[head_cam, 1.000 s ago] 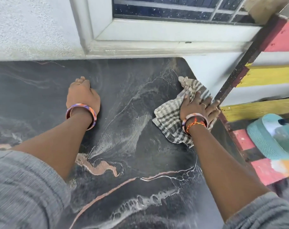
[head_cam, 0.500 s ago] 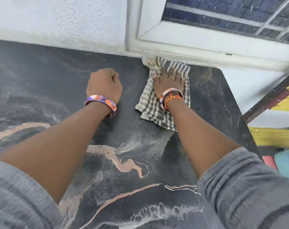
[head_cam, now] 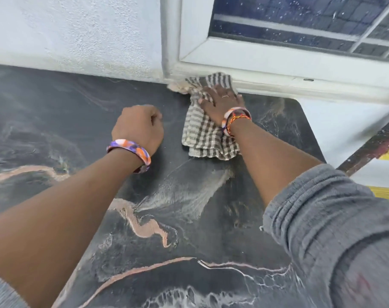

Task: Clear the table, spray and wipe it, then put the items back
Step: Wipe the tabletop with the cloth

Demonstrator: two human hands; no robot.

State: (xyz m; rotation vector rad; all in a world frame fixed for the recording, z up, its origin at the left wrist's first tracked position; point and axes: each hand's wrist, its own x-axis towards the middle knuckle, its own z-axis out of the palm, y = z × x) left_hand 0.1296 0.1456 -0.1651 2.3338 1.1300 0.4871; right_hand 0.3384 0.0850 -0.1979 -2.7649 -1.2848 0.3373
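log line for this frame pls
phase: wiping | right hand: flat on checked cloth at table back edge | left hand: fist on table

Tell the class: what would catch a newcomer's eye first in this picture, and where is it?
First, the checked cloth at the far edge of the dark marbled table, pressed flat under the right hand just below the window frame. Next, the left hand, a fist resting on the table beside the cloth, with a bright patterned bangle on its wrist.
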